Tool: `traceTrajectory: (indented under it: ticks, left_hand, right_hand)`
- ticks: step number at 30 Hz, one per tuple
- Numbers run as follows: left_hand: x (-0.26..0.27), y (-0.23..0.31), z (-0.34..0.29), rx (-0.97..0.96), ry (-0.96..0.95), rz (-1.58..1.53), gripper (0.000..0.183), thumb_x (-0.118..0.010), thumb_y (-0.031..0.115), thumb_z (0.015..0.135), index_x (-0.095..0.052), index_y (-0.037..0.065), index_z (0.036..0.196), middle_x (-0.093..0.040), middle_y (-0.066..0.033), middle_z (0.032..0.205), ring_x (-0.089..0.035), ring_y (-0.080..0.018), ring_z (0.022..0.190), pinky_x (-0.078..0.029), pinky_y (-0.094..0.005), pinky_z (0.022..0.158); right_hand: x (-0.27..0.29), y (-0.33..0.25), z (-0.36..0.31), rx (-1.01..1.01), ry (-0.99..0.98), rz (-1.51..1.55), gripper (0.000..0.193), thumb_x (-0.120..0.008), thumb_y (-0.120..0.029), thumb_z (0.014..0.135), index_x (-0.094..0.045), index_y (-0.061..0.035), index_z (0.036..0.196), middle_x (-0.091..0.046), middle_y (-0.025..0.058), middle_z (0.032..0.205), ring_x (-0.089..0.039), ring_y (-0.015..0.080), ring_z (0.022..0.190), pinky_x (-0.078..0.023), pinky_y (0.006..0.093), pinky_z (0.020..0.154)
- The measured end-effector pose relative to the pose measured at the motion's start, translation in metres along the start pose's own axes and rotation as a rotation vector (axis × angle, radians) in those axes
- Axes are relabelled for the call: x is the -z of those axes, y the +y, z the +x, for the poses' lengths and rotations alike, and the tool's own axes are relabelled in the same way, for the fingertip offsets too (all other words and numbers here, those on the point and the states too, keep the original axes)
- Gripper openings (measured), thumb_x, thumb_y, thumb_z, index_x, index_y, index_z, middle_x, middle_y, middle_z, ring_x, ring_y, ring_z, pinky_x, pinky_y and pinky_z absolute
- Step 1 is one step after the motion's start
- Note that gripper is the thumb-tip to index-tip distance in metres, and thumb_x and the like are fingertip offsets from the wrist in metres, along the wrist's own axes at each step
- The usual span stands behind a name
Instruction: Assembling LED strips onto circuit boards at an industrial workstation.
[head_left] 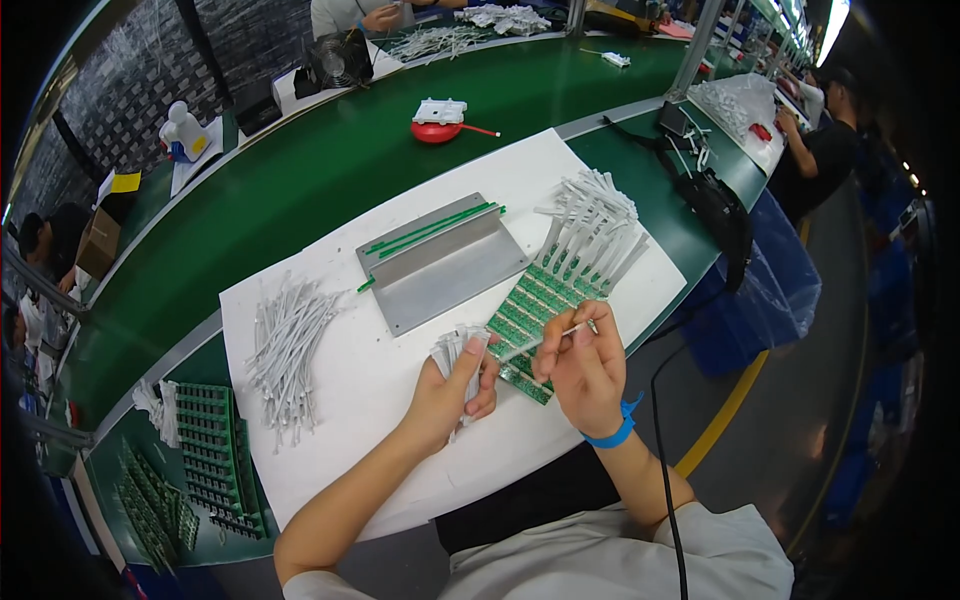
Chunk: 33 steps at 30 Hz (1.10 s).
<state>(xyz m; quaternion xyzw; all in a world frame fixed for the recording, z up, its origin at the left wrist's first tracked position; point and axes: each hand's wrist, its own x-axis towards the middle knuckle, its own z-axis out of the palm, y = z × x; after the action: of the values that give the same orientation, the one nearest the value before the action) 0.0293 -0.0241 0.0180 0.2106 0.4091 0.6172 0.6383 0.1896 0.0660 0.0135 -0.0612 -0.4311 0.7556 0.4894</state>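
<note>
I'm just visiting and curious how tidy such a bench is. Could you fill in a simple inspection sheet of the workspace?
Surface: white sheet on a green bench.
Work pieces: green circuit boards, white leads fanned at their far end, loose white lead pile, bent metal plate.
Clutter: black strapped item at right; more boards at left.
Left hand: fingers closed around a white bundle.
Right hand: fingers appear to pinch a thin pale piece above the boards.
Cables: black cable runs past the right elbow.
Surroundings: green belt beyond; co-worker at right.
</note>
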Motion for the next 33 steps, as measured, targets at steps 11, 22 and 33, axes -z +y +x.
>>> traceTrajectory:
  ticks: [11,22,33]
  left_hand:
    - [-0.005,-0.003,-0.006,0.111,-0.115,0.226,0.02,-0.063,0.018,0.102,-0.062,0.0,0.109,-0.056,-0.0036,0.072,-0.045,-0.0078,0.052,-0.036,-0.0246,0.046]
    - [0.006,0.013,0.0,0.02,-0.033,0.407,0.019,-0.059,0.021,0.104,-0.066,0.003,0.103,-0.056,0.0006,0.073,-0.047,-0.0066,0.055,-0.038,-0.0239,0.051]
    - [0.037,0.0,0.014,-0.637,0.189,0.921,0.008,-0.067,0.003,0.092,-0.065,0.0,0.099,-0.068,-0.0079,0.076,-0.063,-0.012,0.065,-0.048,-0.0258,0.061]
  right_hand:
    - [0.001,-0.017,-0.003,-0.224,-0.008,-0.413,0.02,-0.051,-0.018,0.107,-0.059,0.0004,0.112,-0.066,0.01,0.089,-0.057,0.0108,0.073,-0.048,0.0258,0.068]
    - [0.011,-0.032,0.031,-0.251,0.13,-0.186,0.033,-0.042,-0.031,0.111,-0.056,-0.0016,0.101,-0.046,-0.002,0.071,-0.041,0.0061,0.059,-0.038,0.0224,0.056]
    - [0.052,-0.092,0.098,-0.208,-0.544,-1.673,0.014,-0.065,-0.015,0.094,-0.07,-0.0021,0.092,-0.071,0.0103,0.086,-0.07,0.0283,0.082,-0.053,0.0376,0.07]
